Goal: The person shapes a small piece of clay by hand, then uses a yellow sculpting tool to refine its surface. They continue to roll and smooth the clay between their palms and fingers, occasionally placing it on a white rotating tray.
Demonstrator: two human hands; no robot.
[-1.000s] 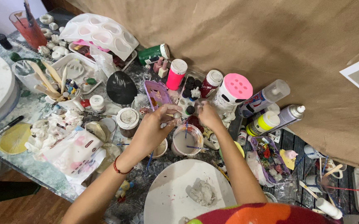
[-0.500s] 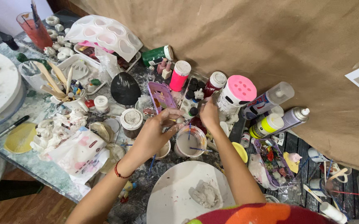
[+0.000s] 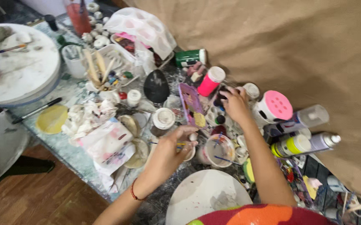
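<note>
My left hand (image 3: 170,152) is curled around a thin brush (image 3: 181,144) and hovers beside a clear cup (image 3: 218,149) smeared with paint. My right hand (image 3: 235,105) has stretched farther back, and its fingertips close on a small dark paint bottle (image 3: 221,93) among other little pots. Between the two hands a purple palette (image 3: 191,105) with a yellow blob stands tilted. A white round plate (image 3: 205,193) with grey smears lies at the near edge, under my arms.
Around the hands stand a pink-lidded white jar (image 3: 274,106), a pink bottle (image 3: 210,81), spray cans (image 3: 303,143), a green can (image 3: 191,57) and a black egg shape (image 3: 155,86). A large white round board (image 3: 20,68) lies far left. Brown paper (image 3: 289,46) hangs behind. Crumpled rags (image 3: 90,118) lie left.
My right hand left the cup and reached back to the small bottles. My left hand stayed by the cup with the brush. The view shifted right.
</note>
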